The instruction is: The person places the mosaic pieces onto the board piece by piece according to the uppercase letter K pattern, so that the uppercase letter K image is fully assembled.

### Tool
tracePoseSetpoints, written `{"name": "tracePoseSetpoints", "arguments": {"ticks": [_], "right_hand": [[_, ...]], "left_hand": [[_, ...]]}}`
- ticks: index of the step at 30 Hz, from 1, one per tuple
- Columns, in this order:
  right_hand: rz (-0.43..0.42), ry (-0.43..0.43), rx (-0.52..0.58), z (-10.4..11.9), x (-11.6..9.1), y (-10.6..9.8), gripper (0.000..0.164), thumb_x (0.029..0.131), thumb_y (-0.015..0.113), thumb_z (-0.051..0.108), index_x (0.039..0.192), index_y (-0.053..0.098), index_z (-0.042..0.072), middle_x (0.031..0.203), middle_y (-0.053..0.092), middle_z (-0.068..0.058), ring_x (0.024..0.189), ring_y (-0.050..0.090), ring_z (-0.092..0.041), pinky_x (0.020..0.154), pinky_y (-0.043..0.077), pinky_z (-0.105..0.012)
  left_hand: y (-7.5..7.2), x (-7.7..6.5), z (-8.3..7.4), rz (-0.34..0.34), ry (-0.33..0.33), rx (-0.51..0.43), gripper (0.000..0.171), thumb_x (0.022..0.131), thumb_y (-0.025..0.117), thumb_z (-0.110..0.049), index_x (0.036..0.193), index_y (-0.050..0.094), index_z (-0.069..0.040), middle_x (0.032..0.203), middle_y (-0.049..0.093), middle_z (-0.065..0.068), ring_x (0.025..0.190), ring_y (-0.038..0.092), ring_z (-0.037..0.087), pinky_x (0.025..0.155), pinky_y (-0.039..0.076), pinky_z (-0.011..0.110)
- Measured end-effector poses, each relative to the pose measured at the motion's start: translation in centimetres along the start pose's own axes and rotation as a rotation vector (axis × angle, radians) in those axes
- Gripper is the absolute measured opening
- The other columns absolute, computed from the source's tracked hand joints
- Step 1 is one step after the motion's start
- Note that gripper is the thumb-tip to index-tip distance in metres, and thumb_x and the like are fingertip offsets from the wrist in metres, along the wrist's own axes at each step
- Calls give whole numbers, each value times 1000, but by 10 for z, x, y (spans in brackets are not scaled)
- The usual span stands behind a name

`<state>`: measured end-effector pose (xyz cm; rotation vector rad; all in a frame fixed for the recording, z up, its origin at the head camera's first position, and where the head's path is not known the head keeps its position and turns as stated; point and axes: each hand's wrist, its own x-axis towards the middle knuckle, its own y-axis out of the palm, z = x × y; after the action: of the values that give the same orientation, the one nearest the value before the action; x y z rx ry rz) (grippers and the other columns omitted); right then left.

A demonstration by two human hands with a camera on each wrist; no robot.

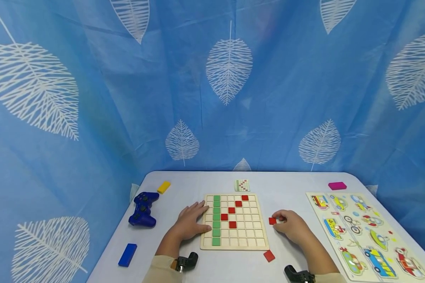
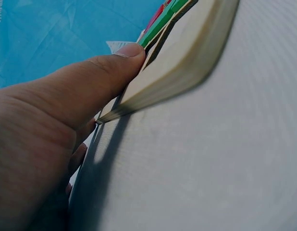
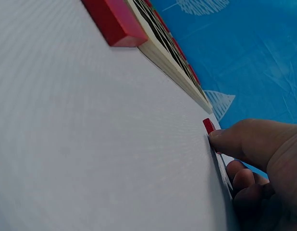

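A wooden grid board (image 1: pixel 248 232) lies mid-table, with a column of green square tiles (image 1: pixel 216 224) near its left side and several red ones set in a slanting line. My left hand (image 1: pixel 190 222) rests at the board's left edge, fingers spread; its thumb (image 2: pixel 105 72) presses on the frame. To the right of the board, my right hand (image 1: pixel 293 226) pinches a red square tile (image 1: pixel 272 221) at the table surface. Another loose red tile (image 1: pixel 269 256) lies just off the board's lower right corner.
Behind the board is a small pattern card (image 1: pixel 242 185). A blue game controller (image 1: pixel 143 210), a blue block (image 1: pixel 128 254) and a yellow block (image 1: pixel 164 187) are on the left. Rightward are a vehicle puzzle board (image 1: pixel 357 239) and a pink block (image 1: pixel 337 185).
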<state>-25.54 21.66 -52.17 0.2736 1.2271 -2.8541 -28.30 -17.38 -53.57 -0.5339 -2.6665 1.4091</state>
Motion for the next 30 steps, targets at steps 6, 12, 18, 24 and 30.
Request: {"name": "tracePoseSetpoints", "arguments": {"ticks": [6,12,18,24,30], "right_hand": [[-1,16,-1,-2,0,0,27,89,80,16,115,75,11,113,65,-9,103,57,-26,94,52,-52],[-18,4,0,-3,1,0,26,89,80,18,112,75,10,110,67,-8,100,58,-25,92,52,-49],[-23,19,13,-5,0,1,25,89,80,21,110,74,10,109,66,-9,99,57,-25,88,52,-46],[-38,-10,22,-4,-2,2,27,89,81,26,110,72,11,110,66,-7,97,57,-23,84,53,-40],[-44,-53,33,5,-6,2,26,90,81,23,111,72,11,108,69,-4,92,59,-19,77,52,-34]], "left_hand": [[1,-1,-1,2,4,-12,86,86,80,-55,159,47,-24,173,29,-2,162,18,29,131,8,60],[0,-1,-1,-3,2,-1,86,86,80,-55,159,47,-24,173,29,-2,162,19,30,131,8,60],[1,-1,-1,3,-3,-16,86,86,80,-55,159,47,-24,173,29,-2,162,18,30,131,7,59],[1,0,0,-3,2,-5,86,86,81,-54,159,47,-24,173,29,-2,162,18,29,130,8,60],[0,1,0,-2,6,0,86,86,80,-54,159,47,-23,173,29,-1,162,18,30,130,8,60]]}}
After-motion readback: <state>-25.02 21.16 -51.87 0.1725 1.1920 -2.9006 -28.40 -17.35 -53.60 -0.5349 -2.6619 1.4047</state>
